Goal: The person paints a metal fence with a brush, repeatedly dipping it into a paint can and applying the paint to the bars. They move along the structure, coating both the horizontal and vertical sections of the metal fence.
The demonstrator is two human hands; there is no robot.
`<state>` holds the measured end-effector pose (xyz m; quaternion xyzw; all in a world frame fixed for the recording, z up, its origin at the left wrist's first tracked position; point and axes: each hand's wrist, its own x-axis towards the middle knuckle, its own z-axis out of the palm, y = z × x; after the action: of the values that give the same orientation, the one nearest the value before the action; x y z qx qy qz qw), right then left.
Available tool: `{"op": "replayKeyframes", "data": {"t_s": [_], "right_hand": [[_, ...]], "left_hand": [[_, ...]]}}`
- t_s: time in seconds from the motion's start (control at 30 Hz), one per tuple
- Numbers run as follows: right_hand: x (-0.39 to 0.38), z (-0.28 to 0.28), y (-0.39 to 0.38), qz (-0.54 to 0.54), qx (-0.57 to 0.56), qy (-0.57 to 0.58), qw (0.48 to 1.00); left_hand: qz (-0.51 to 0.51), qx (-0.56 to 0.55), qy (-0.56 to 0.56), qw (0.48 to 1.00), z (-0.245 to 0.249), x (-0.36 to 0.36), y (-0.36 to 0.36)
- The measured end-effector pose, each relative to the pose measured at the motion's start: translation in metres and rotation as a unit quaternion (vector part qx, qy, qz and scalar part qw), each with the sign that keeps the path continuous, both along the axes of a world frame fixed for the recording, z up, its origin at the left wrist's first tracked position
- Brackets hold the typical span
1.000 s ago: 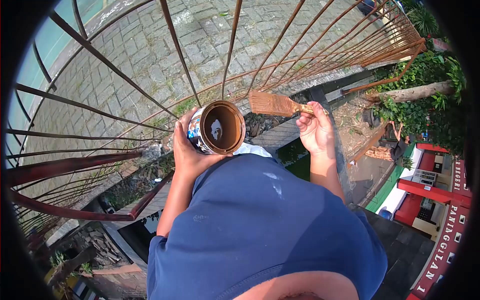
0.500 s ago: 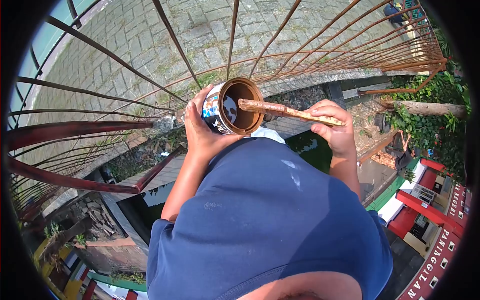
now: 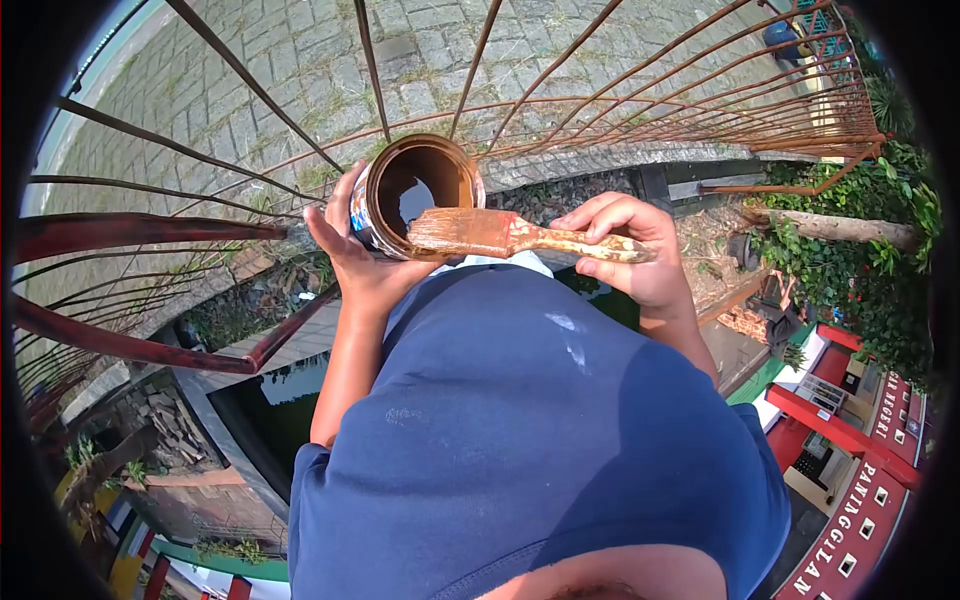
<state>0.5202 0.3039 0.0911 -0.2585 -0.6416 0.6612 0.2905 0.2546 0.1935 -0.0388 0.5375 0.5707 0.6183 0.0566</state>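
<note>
From the head view, we look down on the open rim of the can (image 3: 362,214), with the fence bars (image 3: 241,72) standing just beyond it and fanning out over the paving (image 3: 300,85). The dark red rail (image 3: 150,235) comes in from the left and ends near our left wrist. Our shirt (image 3: 530,420) bounds the near side, close below the can. To the right of our right hand (image 3: 645,252) there is open room before the tree trunk (image 3: 840,226) and the leaves (image 3: 850,300).

Our left hand (image 3: 368,272) is spread wide in a curve around the can's outer side, fingers along the left wall and thumb under the lower edge, holding it with the mouth tilted toward us. Our right fingers are closed on the brush (image 3: 535,237), thumb below the pale handle and fingers above it. The brown bristles (image 3: 462,232) point left, across the can's lower right rim, near the left thumb; we cannot tell whether they touch the rim. Brown paint coats the inside wall.
</note>
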Motion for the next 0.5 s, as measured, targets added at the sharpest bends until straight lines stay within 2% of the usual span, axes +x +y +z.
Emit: {"op": "replayKeyframes", "data": {"t_s": [0.03,0.07,0.1,0.13,0.27,0.3,0.37,0.4,0.43,0.5], "right_hand": [[-0.001,-0.008,0.005,0.033,0.046,0.024,0.998],[-0.003,-0.006,0.001,0.023,-0.009,0.028,0.999],[-0.008,-0.003,-0.003,0.014,-0.065,0.033,0.997],[-0.008,-0.005,-0.004,0.026,-0.058,0.036,0.997],[-0.012,-0.022,-0.01,-0.016,-0.15,0.065,0.986],[-0.012,-0.025,-0.011,-0.007,-0.19,0.078,0.979],[-0.014,-0.026,-0.013,-0.035,-0.165,0.036,0.985],[-0.013,-0.028,-0.014,-0.039,-0.116,0.015,0.992],[-0.012,-0.023,-0.016,-0.067,-0.101,-0.024,0.992],[-0.018,-0.01,-0.021,-0.115,-0.01,-0.001,0.993]], "left_hand": [[0.004,0.002,-0.013,1.0,0.0,0.001,-0.001],[0.01,-0.006,0.022,1.0,0.004,-0.003,-0.003],[0.008,-0.002,0.004,1.0,0.003,-0.004,-0.005],[0.013,-0.001,-0.007,1.0,0.003,-0.003,-0.007],[0.034,0.012,-0.038,0.999,-0.004,-0.007,-0.012],[0.044,-0.002,0.007,0.999,-0.001,-0.011,-0.015],[0.033,0.016,0.0,0.999,-0.003,-0.011,-0.016],[0.049,0.003,0.03,0.998,-0.001,-0.013,-0.018],[0.02,0.022,0.022,0.999,-0.007,-0.017,-0.019],[0.057,0.021,0.121,0.991,-0.007,-0.023,-0.019]]}}
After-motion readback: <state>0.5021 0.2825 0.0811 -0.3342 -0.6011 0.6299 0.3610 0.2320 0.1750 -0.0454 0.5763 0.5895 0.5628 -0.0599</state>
